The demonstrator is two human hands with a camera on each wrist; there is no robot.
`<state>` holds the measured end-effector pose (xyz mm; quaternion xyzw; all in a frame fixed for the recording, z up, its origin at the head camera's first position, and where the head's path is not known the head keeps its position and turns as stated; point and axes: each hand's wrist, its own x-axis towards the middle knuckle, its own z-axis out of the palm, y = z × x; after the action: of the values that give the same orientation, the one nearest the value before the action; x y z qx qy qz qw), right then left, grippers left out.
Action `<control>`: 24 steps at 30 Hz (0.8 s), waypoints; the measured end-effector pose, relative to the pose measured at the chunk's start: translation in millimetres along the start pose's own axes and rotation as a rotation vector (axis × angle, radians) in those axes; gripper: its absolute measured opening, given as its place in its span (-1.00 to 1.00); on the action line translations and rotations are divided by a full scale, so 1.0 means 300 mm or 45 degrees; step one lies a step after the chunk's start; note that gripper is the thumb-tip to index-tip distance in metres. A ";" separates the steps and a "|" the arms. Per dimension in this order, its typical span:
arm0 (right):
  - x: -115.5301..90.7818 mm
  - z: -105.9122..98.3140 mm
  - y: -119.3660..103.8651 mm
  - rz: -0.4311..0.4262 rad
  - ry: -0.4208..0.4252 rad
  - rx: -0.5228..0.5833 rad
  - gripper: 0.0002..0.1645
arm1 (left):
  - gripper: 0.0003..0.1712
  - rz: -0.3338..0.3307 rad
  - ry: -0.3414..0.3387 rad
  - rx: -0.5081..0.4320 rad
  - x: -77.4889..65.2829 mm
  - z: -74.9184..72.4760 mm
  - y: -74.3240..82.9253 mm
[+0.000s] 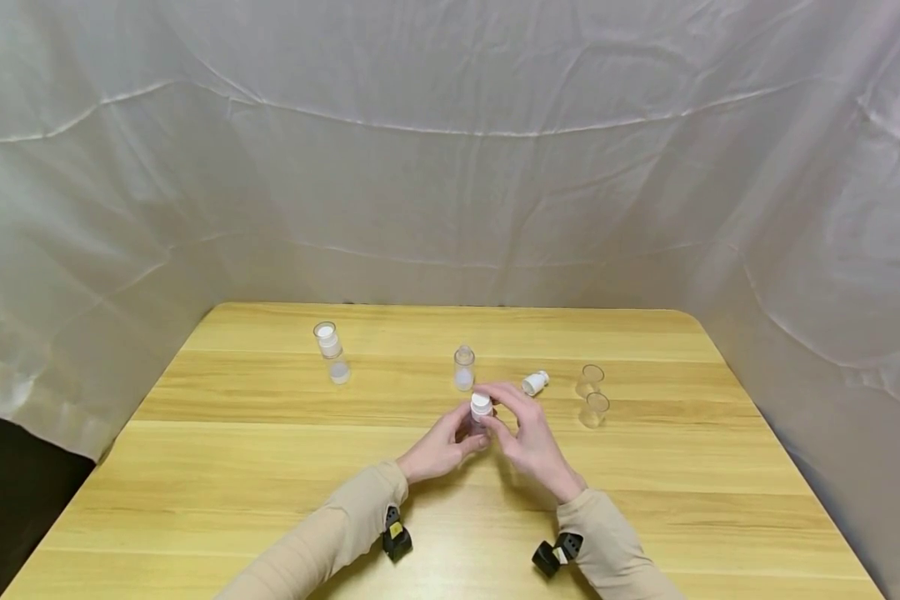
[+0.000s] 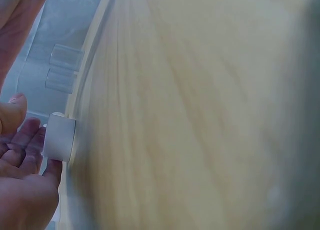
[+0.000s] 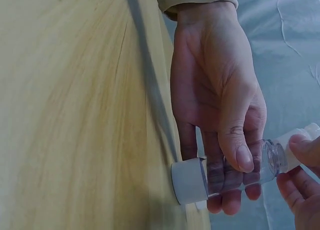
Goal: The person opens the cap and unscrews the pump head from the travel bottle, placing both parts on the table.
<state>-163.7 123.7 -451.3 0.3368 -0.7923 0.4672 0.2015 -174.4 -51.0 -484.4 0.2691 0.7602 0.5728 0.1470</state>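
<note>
My left hand (image 1: 437, 450) holds a small clear bottle (image 3: 268, 166) upright just above the middle of the table, with fingers and thumb round its body. The bottle's white base (image 3: 189, 182) shows below the fingers in the right wrist view and also appears as a white cylinder (image 2: 59, 139) in the left wrist view. On the bottle's neck sits a white pump top (image 1: 481, 405). My right hand (image 1: 531, 440) pinches that pump top between thumb and fingers. Fingers partly hide the bottle's body in the head view.
Behind the hands stands a clear bottle (image 1: 463, 372) without a pump top. A white pump top (image 1: 536, 383) lies to its right. Two clear caps (image 1: 592, 380) stand farther right. At the left is a bottle (image 1: 332, 348) with pump top and clear cap. Grey cloth (image 1: 450, 192) surrounds the table.
</note>
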 end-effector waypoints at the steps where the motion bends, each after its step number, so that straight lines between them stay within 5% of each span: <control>1: 0.000 -0.001 -0.001 -0.004 -0.005 0.002 -0.45 | -0.42 -0.003 -0.001 0.000 0.000 0.000 0.000; 14: -0.005 0.001 -0.006 0.071 -0.070 -0.026 -0.34 | -0.43 -0.015 0.001 0.011 -0.005 0.001 0.005; 19: 0.001 0.009 -0.005 0.121 -0.005 -0.061 -0.33 | -0.43 -0.002 -0.002 0.003 -0.001 0.001 0.006; 24: 0.010 0.007 -0.010 0.054 0.083 -0.044 -0.42 | -0.41 -0.022 0.007 0.014 -0.002 0.000 0.010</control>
<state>-163.8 119.7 -448.7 0.3010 -0.8002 0.4684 0.2228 -173.2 -50.8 -481.8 0.2616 0.7660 0.5682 0.1484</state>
